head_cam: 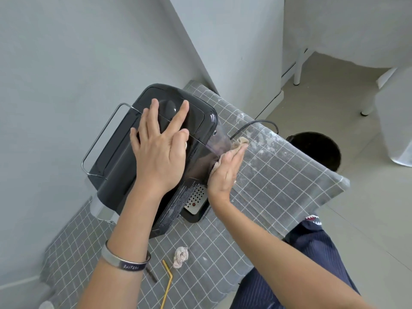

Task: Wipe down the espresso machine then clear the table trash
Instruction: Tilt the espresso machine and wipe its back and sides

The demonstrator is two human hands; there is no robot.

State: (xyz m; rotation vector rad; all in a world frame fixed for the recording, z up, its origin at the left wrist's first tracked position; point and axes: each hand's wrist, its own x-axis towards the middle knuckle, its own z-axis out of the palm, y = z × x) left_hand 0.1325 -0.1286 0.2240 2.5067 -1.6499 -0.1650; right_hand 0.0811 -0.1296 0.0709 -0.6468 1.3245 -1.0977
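A black espresso machine [116,166] stands on a table with a grey checked cloth [278,175]. My left hand [159,150] lies flat on the machine's top, fingers spread. My right hand [225,170] presses a beige wiping cloth [242,141] against the machine's right side, near its clear water tank [219,142]. On the table in front lie a crumpled tissue [180,256], a yellow straw [167,284] and a small dark stick [151,274].
A black bin [316,150] stands on the floor beyond the table's right edge. The machine's black cord [252,124] runs over the cloth. A grey wall is on the left. White furniture legs and a covered chair stand at the back right.
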